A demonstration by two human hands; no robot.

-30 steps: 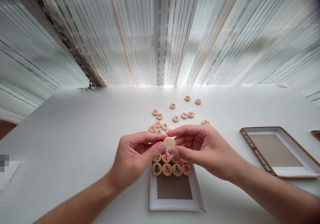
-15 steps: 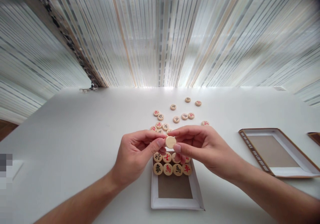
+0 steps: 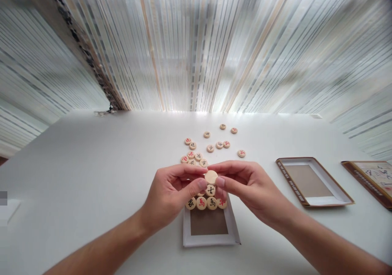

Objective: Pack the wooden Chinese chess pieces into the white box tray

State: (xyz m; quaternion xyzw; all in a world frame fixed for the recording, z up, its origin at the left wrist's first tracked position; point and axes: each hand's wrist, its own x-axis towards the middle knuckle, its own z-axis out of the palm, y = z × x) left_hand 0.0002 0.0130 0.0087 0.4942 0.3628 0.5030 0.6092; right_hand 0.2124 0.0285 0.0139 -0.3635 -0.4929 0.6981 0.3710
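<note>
Between the fingertips of my left hand and my right hand is a round wooden xiangqi piece, its blank face toward me. Both hands pinch its edges, held above a shallow cardboard box. In that box the nearest visible row has a black-marked piece, a red horse piece, a black horse piece and a red chariot piece. Behind them a black advisor piece shows; my hands hide most of the box's far part.
Loose xiangqi pieces with red or black characters lie scattered on the white table beyond my hands. An open box lid lies at the right, with a printed box past it. Striped curtains hang behind the table.
My view has shifted a little, so the boxes at the right show further left. The blank-faced piece is still pinched in both hands, and the black advisor piece is now uncovered.
</note>
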